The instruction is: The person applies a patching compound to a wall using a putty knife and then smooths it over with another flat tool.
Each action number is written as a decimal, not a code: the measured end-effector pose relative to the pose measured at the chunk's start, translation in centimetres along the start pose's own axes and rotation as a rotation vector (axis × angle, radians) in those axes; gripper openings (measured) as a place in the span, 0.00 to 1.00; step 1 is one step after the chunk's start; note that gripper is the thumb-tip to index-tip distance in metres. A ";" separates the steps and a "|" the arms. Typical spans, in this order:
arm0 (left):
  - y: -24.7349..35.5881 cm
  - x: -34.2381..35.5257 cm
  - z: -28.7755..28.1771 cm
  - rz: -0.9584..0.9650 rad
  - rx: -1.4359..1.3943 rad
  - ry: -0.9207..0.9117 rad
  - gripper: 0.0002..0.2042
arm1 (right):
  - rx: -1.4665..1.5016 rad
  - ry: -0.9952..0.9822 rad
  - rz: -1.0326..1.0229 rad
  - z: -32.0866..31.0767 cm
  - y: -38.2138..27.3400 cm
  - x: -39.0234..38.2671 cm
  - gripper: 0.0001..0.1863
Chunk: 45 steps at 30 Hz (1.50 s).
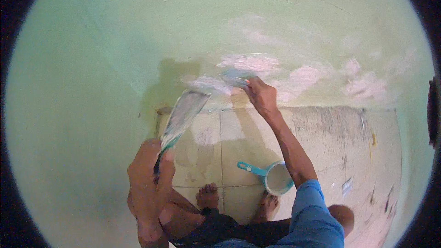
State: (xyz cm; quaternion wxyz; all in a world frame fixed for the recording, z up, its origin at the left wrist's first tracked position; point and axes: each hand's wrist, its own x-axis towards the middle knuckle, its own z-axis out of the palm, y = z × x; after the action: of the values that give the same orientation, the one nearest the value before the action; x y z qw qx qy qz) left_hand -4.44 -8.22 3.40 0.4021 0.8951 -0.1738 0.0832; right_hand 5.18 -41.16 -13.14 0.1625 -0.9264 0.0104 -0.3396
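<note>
My left hand [149, 170] is closed round the handle of a wide putty knife [186, 110]. Its broad blade is smeared with whitish filler and points up toward the foot of the wall. Against the pale green wall [115, 32], my right hand [262, 95] grips a second putty knife [236, 77]. That blade looks blue-grey and slightly blurred, and it lies at a patch of white filler [250, 62]. Most of its handle is hidden in my fingers. Below my right forearm a turquoise dipper [279, 179] stands on the floor with pale grey-white contents.
More whitish patches [308, 76] spread over the wall to the right. The tiled floor [197, 156] is stained and scuffed along the wall's base. My bare feet [208, 196] are close to the dipper. A small scrap [347, 185] lies at the right.
</note>
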 end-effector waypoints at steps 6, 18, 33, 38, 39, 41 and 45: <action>-0.8 -0.7 0.0 0.041 -0.078 0.065 0.04 | -0.013 0.086 0.199 -1.1 3.9 -1.0 0.13; -1.4 -0.4 -0.2 0.058 -0.123 0.010 0.01 | -0.412 0.184 0.000 -17.3 7.0 5.1 0.10; -0.7 0.3 0.7 0.153 -0.112 -0.059 0.10 | -0.487 0.193 0.134 -25.3 7.9 7.8 0.14; -1.9 1.0 0.2 0.177 -0.113 -0.013 0.11 | -0.346 0.555 0.266 -29.9 7.1 6.8 0.13; -1.7 0.9 0.6 0.162 -0.137 -0.021 0.11 | -0.353 0.408 0.359 -31.0 8.4 5.5 0.17; -1.1 0.9 1.0 0.133 -0.188 -0.003 0.10 | 0.038 0.320 0.347 -29.4 4.2 3.1 0.25; -1.0 1.0 1.6 0.075 -0.433 0.023 0.09 | 0.466 0.107 0.506 -25.3 1.1 -2.3 0.26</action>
State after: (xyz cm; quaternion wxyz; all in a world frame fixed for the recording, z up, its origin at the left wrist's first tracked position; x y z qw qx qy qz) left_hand -3.11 -9.06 1.90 0.5837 0.7797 -0.2161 0.0688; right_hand -12.47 -49.38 3.20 0.4479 -0.8133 0.1706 -0.3300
